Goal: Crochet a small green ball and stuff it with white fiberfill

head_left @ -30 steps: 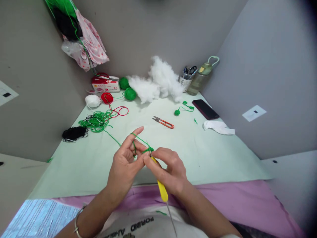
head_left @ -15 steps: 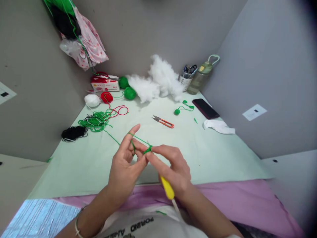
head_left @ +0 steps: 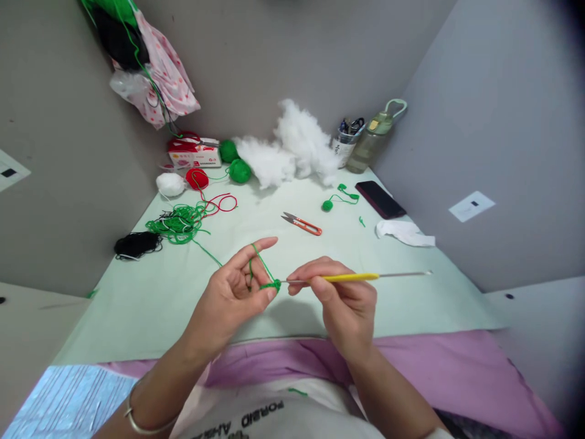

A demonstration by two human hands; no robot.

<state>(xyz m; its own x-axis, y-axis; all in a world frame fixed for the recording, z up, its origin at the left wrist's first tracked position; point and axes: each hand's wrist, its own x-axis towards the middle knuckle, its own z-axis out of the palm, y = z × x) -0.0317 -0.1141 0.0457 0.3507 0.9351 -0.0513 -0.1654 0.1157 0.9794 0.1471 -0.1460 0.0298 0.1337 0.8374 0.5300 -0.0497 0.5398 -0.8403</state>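
My left hand [head_left: 231, 296] pinches a small green crochet piece [head_left: 271, 285] between thumb and fingers. Green yarn [head_left: 256, 259] loops over its raised index finger and trails left to a loose green yarn tangle [head_left: 177, 224]. My right hand [head_left: 343, 299] grips a crochet hook with a yellow handle [head_left: 354, 277]. The hook lies level, its tip in the green piece and its metal tail pointing right. Both hands hover over the near edge of the pale green table [head_left: 388, 292].
Orange thread snips [head_left: 302, 224] lie mid-table. Behind them are white stuffing [head_left: 292, 152], green yarn balls [head_left: 239, 171], a red ball [head_left: 197, 179], a white ball [head_left: 169, 184] and black yarn [head_left: 136, 244]. A phone [head_left: 380, 200], white cloth [head_left: 404, 232], bottle [head_left: 372, 137] and pen cup [head_left: 344, 143] stand at right.
My right hand has swung the hook from pointing down toward my lap to lying level, tail to the right. The left hand has kept its pinch on the green piece.
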